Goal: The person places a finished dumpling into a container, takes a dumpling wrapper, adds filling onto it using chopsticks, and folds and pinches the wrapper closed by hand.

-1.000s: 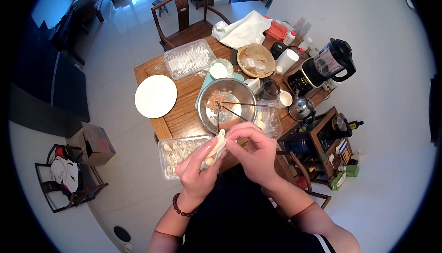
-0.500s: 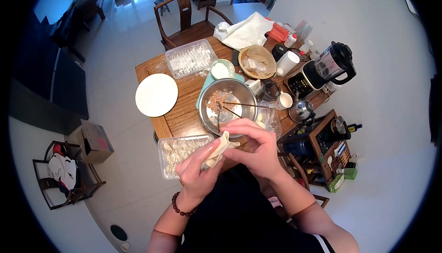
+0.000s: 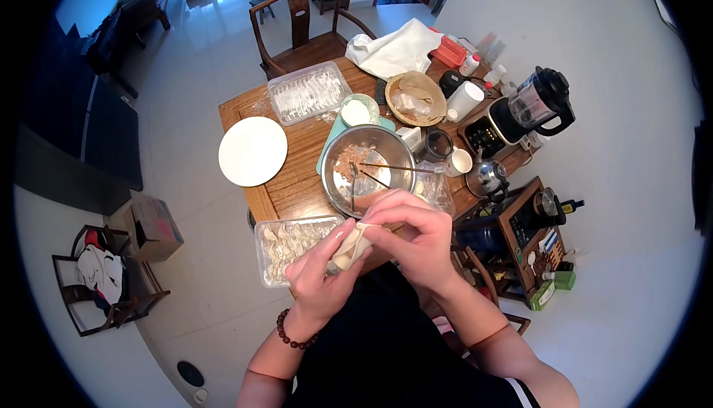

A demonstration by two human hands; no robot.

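Observation:
A pale dumpling is held between both hands, above the near edge of the table. My left hand cradles it from the left, its fingers closed round the dough. With thumb and forefinger, my right hand pinches the dumpling's upper edge. Just beyond the hands stands a steel bowl with some minced filling, a spoon and chopsticks in it. To the left of my left hand, partly behind it, a clear plastic tray carries rows of dumplings.
A white plate lies at the table's left. Behind are a flour-dusted tray, a small bowl of white powder and a basket. A blender, kettle and paper cup stand on the right.
My right hand has shifted slightly and its thumb and forefinger now pinch the dumpling's top edge together, where the wrapper stood open before. My left hand has hardly moved.

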